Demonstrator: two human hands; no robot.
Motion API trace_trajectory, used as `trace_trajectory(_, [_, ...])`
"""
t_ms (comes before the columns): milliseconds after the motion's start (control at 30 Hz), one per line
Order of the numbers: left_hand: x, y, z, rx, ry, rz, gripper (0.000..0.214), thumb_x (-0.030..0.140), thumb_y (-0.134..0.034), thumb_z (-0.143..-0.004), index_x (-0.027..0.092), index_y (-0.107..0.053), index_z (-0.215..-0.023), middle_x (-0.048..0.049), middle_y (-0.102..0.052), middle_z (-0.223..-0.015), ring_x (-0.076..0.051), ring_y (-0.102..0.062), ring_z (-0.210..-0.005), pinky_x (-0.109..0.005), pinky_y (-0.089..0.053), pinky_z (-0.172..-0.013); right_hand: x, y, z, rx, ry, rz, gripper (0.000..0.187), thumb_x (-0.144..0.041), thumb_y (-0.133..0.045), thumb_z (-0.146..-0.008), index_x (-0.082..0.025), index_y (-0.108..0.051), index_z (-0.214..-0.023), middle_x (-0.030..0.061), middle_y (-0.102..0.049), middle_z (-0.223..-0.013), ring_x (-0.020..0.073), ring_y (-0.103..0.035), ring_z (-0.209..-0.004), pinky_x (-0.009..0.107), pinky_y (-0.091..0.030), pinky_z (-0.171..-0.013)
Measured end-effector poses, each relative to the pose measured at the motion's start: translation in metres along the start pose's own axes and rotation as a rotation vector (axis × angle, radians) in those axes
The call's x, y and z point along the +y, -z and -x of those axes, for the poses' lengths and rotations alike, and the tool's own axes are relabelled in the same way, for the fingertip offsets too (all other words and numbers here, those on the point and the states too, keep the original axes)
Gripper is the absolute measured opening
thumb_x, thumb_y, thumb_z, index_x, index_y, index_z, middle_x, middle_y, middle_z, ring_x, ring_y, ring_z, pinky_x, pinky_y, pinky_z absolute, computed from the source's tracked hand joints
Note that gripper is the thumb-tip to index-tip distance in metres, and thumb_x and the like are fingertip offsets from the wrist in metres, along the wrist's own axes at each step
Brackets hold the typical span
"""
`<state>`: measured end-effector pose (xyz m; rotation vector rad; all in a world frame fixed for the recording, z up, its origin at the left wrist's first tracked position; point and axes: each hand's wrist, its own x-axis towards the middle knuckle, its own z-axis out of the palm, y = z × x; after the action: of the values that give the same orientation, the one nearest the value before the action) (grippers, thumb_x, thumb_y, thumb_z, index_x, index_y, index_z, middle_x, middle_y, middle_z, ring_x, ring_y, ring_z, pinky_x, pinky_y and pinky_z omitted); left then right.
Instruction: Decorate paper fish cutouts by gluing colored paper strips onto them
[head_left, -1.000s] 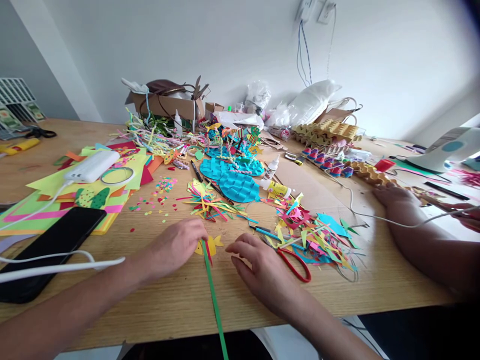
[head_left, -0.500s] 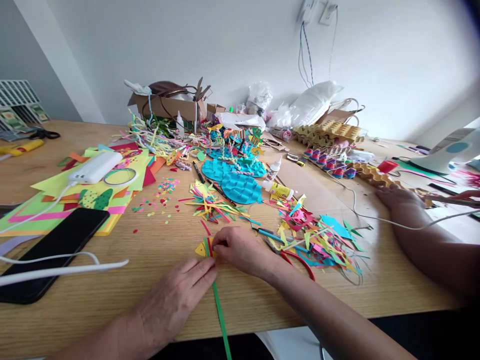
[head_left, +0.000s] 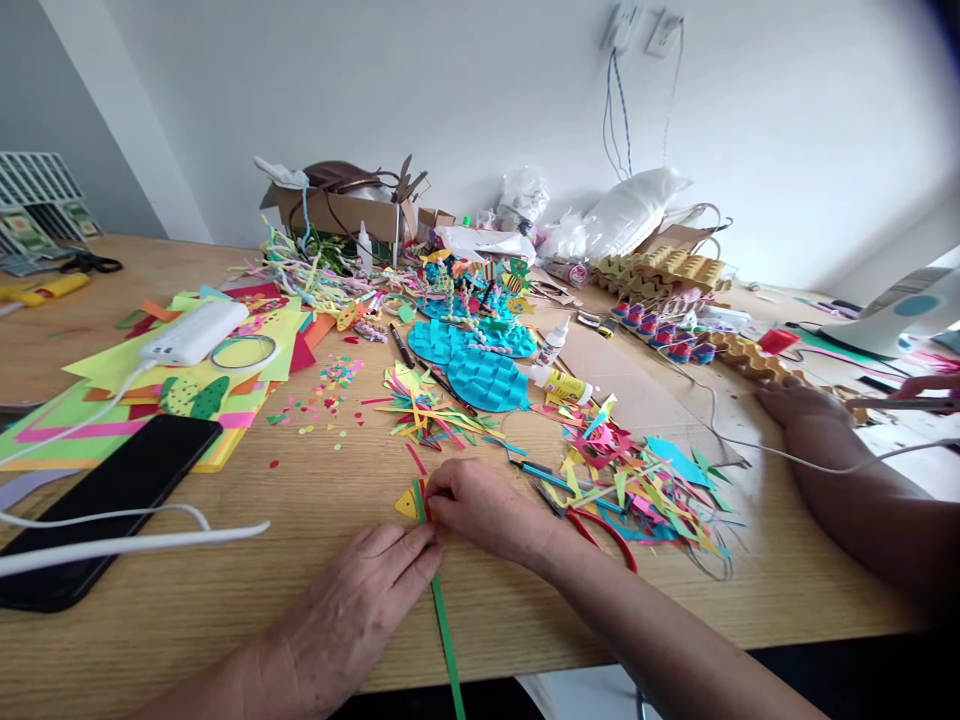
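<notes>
My right hand is bent over the tail half of a small yellow paper fish, thumb and forefinger curled toward each other at a red paper strip lying across its body; I cannot tell whether the tips pinch the strip or only press it down; my left hand lies low with its fingers close together, their tips at the green paper strip just below the fish, its thumb tucked from sight, so I cannot tell if it pinches; the fish rests on the wooden table in front of me, its pointed head to the left, and the green strip crosses it and runs down past the table's near edge.

Right of my hands lie red-handled scissors, partly behind my forearm, beside a heap of paper scraps; farther out are a blue scaly shape, a yellow glue bottle on its side and a white bottle upright; to my left a black phone overlaps coloured sheets; at far right another person's hand rests on the table.
</notes>
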<state>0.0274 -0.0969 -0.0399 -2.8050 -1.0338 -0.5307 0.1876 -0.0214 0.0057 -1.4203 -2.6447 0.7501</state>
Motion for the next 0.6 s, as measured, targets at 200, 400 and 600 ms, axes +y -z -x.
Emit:
trace_trajectory(200, [0.0,0.001,-0.001,0.002,0.007,0.007,0.036,0.003,-0.031,-0.087,0.015,-0.056,-0.11,-0.0059,-0.064,-0.108,-0.018,-0.058,-0.091,-0.03,-0.05,-0.079,0.003,0.002,-0.012,0.026,0.02,0.085,0.024,-0.012,-0.047,-0.071,-0.017,-0.07,-0.073,0.0017,-0.069,-0.07,0.0104,-0.055,-0.06,0.02,-0.03,-0.051])
trace_trajectory(400, [0.001,0.001,-0.002,0.026,-0.003,-0.021,0.038,0.003,-0.026,-0.088,0.015,-0.057,-0.107,-0.0053,-0.065,-0.106,-0.017,-0.059,-0.089,-0.029,-0.051,-0.078,0.003,0.005,-0.014,0.091,0.037,0.115,0.024,-0.014,-0.045,-0.073,-0.017,-0.069,-0.076,0.003,-0.069,-0.076,0.012,-0.056,-0.065,0.022,-0.03,-0.052])
trace_trajectory(600, [0.001,0.002,-0.002,0.046,-0.013,-0.004,0.036,0.004,-0.027,-0.089,0.014,-0.058,-0.106,-0.0064,-0.065,-0.104,-0.018,-0.058,-0.09,-0.03,-0.051,-0.077,0.001,0.004,-0.016,0.033,0.008,0.134,0.023,-0.015,-0.047,-0.072,-0.017,-0.07,-0.074,0.0032,-0.068,-0.072,0.0129,-0.056,-0.062,0.022,-0.032,-0.052])
